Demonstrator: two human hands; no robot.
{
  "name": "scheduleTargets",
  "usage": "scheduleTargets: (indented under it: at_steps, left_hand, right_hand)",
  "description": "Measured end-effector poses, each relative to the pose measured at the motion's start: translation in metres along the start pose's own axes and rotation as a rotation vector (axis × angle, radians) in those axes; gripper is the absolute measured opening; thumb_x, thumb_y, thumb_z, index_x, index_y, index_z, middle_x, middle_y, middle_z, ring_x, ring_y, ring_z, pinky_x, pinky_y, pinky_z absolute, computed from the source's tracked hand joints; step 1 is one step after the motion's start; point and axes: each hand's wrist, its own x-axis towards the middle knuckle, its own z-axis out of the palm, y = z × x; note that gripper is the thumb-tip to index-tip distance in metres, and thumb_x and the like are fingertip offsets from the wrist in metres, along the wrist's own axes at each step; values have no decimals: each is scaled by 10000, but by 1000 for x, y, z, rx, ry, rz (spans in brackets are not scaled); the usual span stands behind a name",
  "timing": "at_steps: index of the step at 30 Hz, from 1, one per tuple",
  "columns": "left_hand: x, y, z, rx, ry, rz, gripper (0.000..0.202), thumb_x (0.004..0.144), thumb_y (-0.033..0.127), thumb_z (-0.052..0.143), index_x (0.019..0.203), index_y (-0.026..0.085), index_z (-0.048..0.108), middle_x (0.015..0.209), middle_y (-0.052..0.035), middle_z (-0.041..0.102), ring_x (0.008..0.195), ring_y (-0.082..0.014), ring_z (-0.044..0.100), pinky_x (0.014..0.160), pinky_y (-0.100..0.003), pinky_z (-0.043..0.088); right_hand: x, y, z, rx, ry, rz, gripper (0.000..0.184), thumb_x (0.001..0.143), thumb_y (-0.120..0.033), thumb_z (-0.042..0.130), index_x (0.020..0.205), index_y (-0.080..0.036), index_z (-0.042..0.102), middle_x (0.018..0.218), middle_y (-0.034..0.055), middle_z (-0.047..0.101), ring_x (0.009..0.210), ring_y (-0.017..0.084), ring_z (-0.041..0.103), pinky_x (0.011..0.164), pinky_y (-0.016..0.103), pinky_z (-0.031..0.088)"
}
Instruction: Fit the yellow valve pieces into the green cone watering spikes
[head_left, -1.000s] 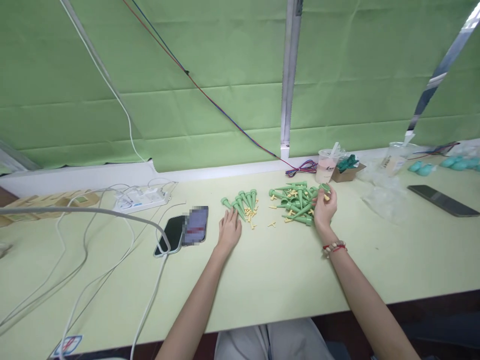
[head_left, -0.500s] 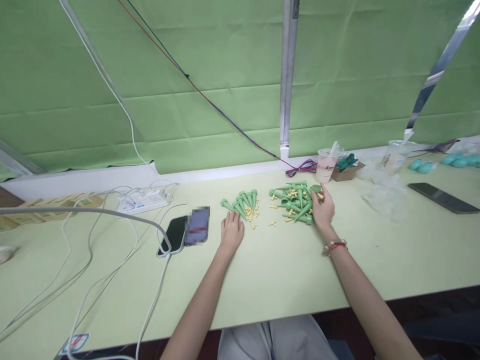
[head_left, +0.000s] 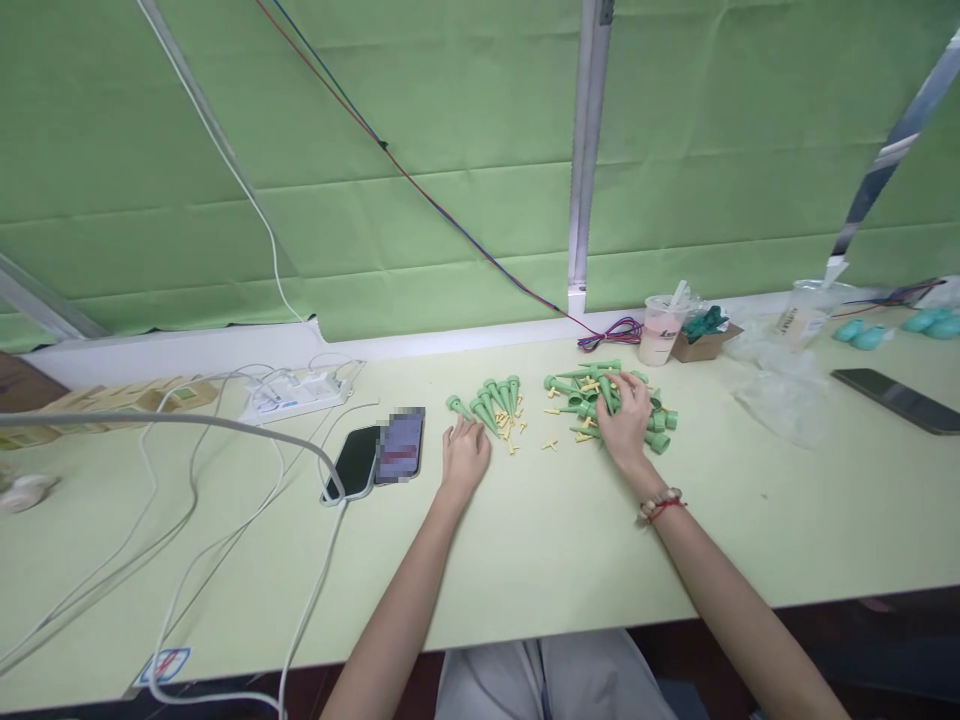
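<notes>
My left hand (head_left: pixel 466 456) lies palm down on the table, fingers apart and slightly bent, and nothing shows in it. Just beyond its fingertips is a small fan of green plastic cone-shaped spikes (head_left: pixel 487 402), with small yellow plastic pieces (head_left: pixel 505 427) beside them. My right hand (head_left: pixel 627 418) reaches into a larger, jumbled pile of the same green spikes (head_left: pixel 576 403). Its fingers are bent round one green spike (head_left: pixel 604 388) at the top of the pile; the hand partly covers the pile. More yellow pieces are mixed in there, and one yellow piece (head_left: pixel 550 445) lies between the two groups.
Two phones (head_left: pixel 354 463) and white cables (head_left: pixel 330 560) lie left, near a power strip (head_left: pixel 296 395). Behind the pile stand a drink cup (head_left: pixel 658 332) and a small cardboard box (head_left: pixel 703 346). A plastic bag (head_left: pixel 780 395) and a dark phone (head_left: pixel 896 398) are right.
My right hand has moved left from the pile's right edge onto its middle, uncovering spikes on the right side. My left hand stays by the small fan. The view has shifted slightly.
</notes>
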Motion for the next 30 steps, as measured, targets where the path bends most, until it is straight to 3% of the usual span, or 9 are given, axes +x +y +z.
scheduleTargets:
  at_steps: [3, 6, 9, 13, 19, 22, 25, 30]
  left_hand:
    - [1, 0, 0, -16, 27, 2, 342, 849, 196, 317, 1017, 131, 608, 1085, -95, 618, 1249, -245, 366, 1011, -393, 250]
    - [2, -2, 2, -7, 36, 29, 407, 859, 190, 290, 1171, 96, 534, 1275, -107, 495, 1307, -247, 264, 1032, -389, 234]
    - [3, -5, 6, 9, -14, 9, 464, 857, 197, 287, 1277, 69, 437, 1409, -98, 316, 1346, -258, 138, 1062, -409, 187]
    - [2, -7, 8, 7, -79, -36, 462, 849, 183, 297, 1270, 73, 450, 1400, -99, 333, 1348, -261, 123, 1062, -420, 192]
    - [1, -3, 1, 36, -49, -11, 359, 841, 136, 324, 1081, 128, 591, 1258, -102, 507, 1309, -244, 253, 1027, -405, 228]
    - [0, 0, -4, 28, -66, 16, 337, 808, 69, 331, 898, 128, 651, 1079, -130, 594, 1279, -265, 297, 998, -407, 244]
    - [-2, 3, -9, -11, -77, 28, 349, 756, 11, 339, 789, 136, 663, 909, -130, 619, 1138, -259, 445, 979, -411, 252]
    - [-5, 7, -15, -46, -66, 56, 351, 719, 6, 370, 824, 162, 666, 842, -106, 622, 905, -227, 540, 983, -425, 223]
  right_hand:
    - [-11, -14, 5, 43, -113, -90, 269, 782, -205, 453, 1012, -199, 594, 1118, 87, 517, 1080, 224, 443, 907, 395, 329]
    - [-25, -25, 10, 96, -305, -164, 242, 766, -206, 484, 974, -199, 607, 1108, 81, 544, 1063, 227, 471, 895, 395, 332]
    - [-38, -33, 14, 125, -551, -231, 327, 758, -244, 519, 1076, -195, 575, 1154, 88, 539, 1097, 233, 464, 932, 408, 311]
    - [-48, -33, 18, 112, -742, -290, 438, 791, -322, 506, 1213, -204, 502, 1268, 95, 478, 1197, 232, 398, 992, 412, 273]
    - [-49, -24, 25, 40, -753, -200, 557, 828, -370, 450, 1308, -95, 387, 1363, 168, 356, 1308, 242, 252, 1079, 430, 150]
    - [-49, -19, 30, 37, -744, -170, 618, 829, -395, 446, 1339, -64, 332, 1395, 199, 286, 1329, 245, 198, 1083, 420, 160]
    - [-49, -15, 35, 33, -730, -189, 621, 833, -403, 438, 1342, -65, 326, 1401, 207, 267, 1331, 252, 192, 1072, 430, 187]
    - [-50, -19, 40, -54, -747, -236, 598, 840, -397, 437, 1327, -58, 364, 1369, 221, 320, 1306, 294, 244, 1044, 449, 223]
